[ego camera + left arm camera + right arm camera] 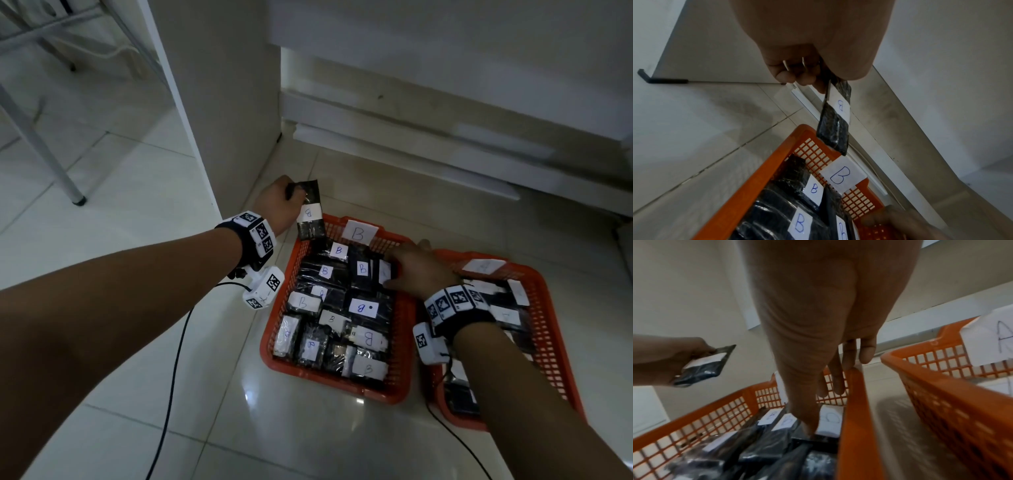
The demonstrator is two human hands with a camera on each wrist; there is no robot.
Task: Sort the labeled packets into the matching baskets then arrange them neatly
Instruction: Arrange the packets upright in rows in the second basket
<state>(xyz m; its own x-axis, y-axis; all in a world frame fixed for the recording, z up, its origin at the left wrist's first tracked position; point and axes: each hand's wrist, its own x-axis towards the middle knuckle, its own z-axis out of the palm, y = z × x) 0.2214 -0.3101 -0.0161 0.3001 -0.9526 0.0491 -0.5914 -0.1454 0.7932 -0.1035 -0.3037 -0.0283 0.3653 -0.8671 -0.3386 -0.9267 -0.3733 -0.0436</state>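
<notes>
Two orange mesh baskets stand side by side on the floor. The left basket [406,342] carries a paper tag "B" [358,233] and holds several black packets with white B labels [363,308]. My left hand [297,198] pinches one black B packet [310,219] by its top end; it hangs above the basket's far-left corner [805,129]. My right hand [407,263] rests at that basket's far-right corner, its fingers [866,353] straight over the rim [855,410] and its thumb down on the packets [828,421]. The right basket [548,342], tagged "A" [990,340], lies partly under my right forearm.
A white cabinet side [219,102] stands just left of the B basket, with a low skirting ledge [411,150] behind both baskets. A metal chair leg [73,192] stands at the far left. Black cables [174,359] trail from both wrist cameras across the pale floor tiles.
</notes>
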